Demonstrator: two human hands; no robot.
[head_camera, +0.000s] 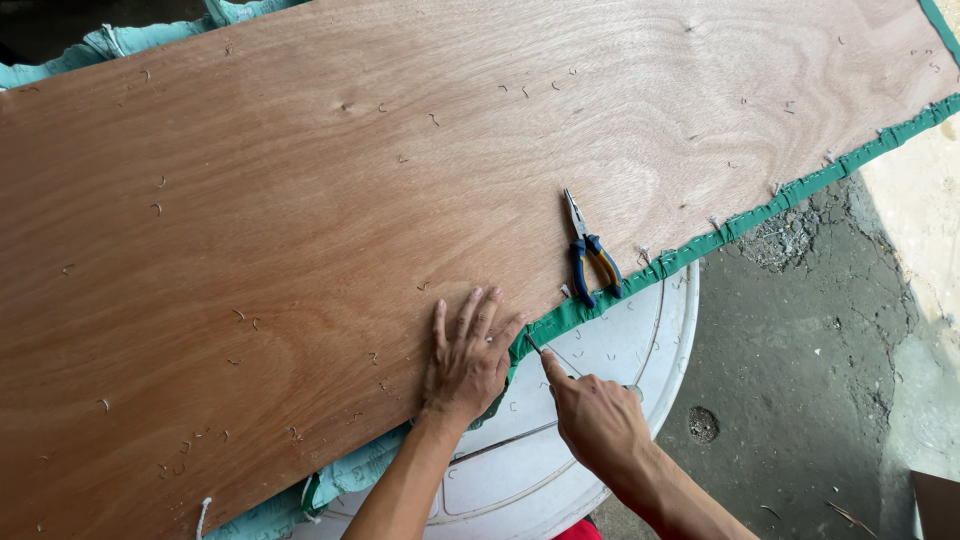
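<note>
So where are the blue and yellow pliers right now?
The blue and yellow pliers lie on the brown plywood board, near its green fabric edge, up-right of both hands.

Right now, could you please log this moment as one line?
left hand: flat on plywood panel | right hand: thin tool at green fabric edge | pliers: on panel

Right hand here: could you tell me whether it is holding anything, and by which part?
The right hand grips a slim metal tool by its handle end, tip at the green fabric edge. The left hand holds nothing, lying flat on the plywood board.
</note>
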